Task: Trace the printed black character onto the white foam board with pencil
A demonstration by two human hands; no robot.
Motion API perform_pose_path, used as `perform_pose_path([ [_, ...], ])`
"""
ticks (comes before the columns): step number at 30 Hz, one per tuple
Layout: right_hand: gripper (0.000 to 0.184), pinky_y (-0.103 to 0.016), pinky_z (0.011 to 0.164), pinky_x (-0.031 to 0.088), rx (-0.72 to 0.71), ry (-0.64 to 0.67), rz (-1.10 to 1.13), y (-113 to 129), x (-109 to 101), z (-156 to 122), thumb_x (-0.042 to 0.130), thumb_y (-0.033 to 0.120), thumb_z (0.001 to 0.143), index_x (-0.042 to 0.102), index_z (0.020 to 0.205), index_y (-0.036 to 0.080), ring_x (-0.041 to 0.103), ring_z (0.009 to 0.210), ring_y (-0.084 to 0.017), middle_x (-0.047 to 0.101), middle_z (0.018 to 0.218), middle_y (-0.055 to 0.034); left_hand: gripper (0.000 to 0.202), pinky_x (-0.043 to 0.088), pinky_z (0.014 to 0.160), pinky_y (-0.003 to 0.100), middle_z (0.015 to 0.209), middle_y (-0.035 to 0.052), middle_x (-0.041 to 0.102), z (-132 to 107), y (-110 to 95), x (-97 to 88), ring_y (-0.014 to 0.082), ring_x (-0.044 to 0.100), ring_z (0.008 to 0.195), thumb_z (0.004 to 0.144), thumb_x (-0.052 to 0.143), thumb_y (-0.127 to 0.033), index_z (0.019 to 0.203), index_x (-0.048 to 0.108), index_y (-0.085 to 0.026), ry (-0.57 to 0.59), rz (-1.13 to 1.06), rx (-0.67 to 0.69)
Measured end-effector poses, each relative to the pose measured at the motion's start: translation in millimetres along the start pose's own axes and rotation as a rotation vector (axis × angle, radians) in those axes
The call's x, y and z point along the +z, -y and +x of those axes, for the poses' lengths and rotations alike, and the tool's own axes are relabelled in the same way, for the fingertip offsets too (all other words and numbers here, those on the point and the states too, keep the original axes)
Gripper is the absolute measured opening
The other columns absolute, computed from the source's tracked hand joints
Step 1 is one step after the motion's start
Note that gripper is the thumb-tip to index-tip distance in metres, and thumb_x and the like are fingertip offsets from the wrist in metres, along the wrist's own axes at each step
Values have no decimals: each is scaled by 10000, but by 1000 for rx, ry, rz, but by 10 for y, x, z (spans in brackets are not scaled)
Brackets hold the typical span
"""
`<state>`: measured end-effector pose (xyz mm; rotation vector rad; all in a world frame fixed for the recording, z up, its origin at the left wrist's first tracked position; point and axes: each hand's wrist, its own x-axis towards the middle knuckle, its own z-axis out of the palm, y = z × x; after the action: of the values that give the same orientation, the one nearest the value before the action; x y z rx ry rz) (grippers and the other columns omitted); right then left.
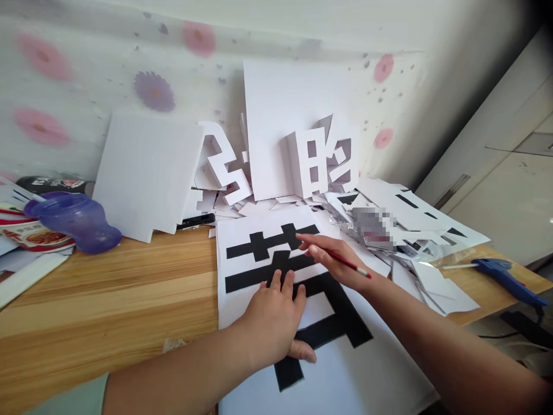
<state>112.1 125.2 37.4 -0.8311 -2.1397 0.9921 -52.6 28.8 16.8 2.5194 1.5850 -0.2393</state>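
Observation:
A white sheet (pixel 235 300) printed with a large black character (pixel 337 320) lies on a white foam board (pixel 380 369) on the wooden table (pixel 108 300). My left hand (pixel 272 320) rests flat on the sheet, fingers spread over the black strokes, holding it down. My right hand (pixel 330 259) grips a red pencil (pixel 348 263), whose tip points left toward the upper strokes of the character.
White foam boards (pixel 147 173) and cut-out foam characters (pixel 313 161) lean against the flowered wall. Paper offcuts (pixel 415 230) pile at the right, near a blue glue gun (pixel 507 279). A purple bottle (pixel 80 222) lies at the left beside food packets (pixel 26 233).

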Motion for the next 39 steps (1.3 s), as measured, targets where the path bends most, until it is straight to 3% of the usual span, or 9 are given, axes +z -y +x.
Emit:
perform_pose_path([
  [3, 371, -291, 628, 513, 135, -188, 162, -153, 143, 256, 499, 471, 868, 673, 1022, 183, 624, 743, -176, 673, 859, -63, 1175, 393, 951, 606, 1472, 287, 197, 1, 5, 11, 491, 236, 1324, 542, 552, -838, 1426, 315, -103, 8, -1, -3],
  [5, 270, -271, 547, 476, 171, -324, 200, -268, 249, 365, 533, 414, 830, 662, 841, 177, 571, 576, -143, 625, 650, -18, 1180, 391, 954, 606, 1469, 292, 198, 2, 13, 34, 487, 234, 1327, 540, 538, -848, 1427, 315, -102, -6, 3, 5],
  [7, 115, -251, 480, 430, 184, -374, 262, -361, 322, 416, 549, 303, 775, 586, 751, 197, 516, 483, -123, 574, 548, 26, 1186, 389, 955, 605, 1462, 301, 202, 2, 20, 55, 484, 237, 1326, 540, 518, -859, 1422, 322, -92, -25, 5, 16],
  [9, 46, -232, 442, 392, 186, -378, 304, -421, 356, 424, 545, 208, 703, 503, 683, 211, 491, 453, -114, 547, 514, 51, 1188, 393, 951, 607, 1455, 307, 211, 1, 25, 69, 486, 243, 1323, 538, 510, -864, 1415, 335, -82, -35, 7, 23],
  [12, 123, -222, 433, 369, 189, -397, 240, -457, 360, 409, 547, 172, 655, 444, 598, 210, 484, 459, -109, 530, 502, 52, 1186, 393, 946, 613, 1451, 310, 217, 4, 26, 82, 491, 244, 1320, 537, 509, -865, 1408, 350, -76, -39, 7, 29],
  [20, 142, -240, 459, 407, 248, -365, 155, -441, 355, 403, 567, 232, 676, 458, 588, 210, 516, 466, -119, 578, 529, 32, 1182, 379, 961, 611, 1456, 308, 205, 13, 7, 24, 494, 237, 1321, 546, 518, -856, 1418, 329, -81, -9, -3, 25],
  [39, 154, -232, 403, 299, 245, -364, 174, -408, 314, 383, 496, 178, 601, 377, 511, 218, 409, 396, -98, 487, 407, 47, 1172, 381, 964, 602, 1465, 298, 202, -1, -11, -19, 481, 229, 1333, 544, 543, -842, 1420, 329, -94, 6, -8, 7],
])
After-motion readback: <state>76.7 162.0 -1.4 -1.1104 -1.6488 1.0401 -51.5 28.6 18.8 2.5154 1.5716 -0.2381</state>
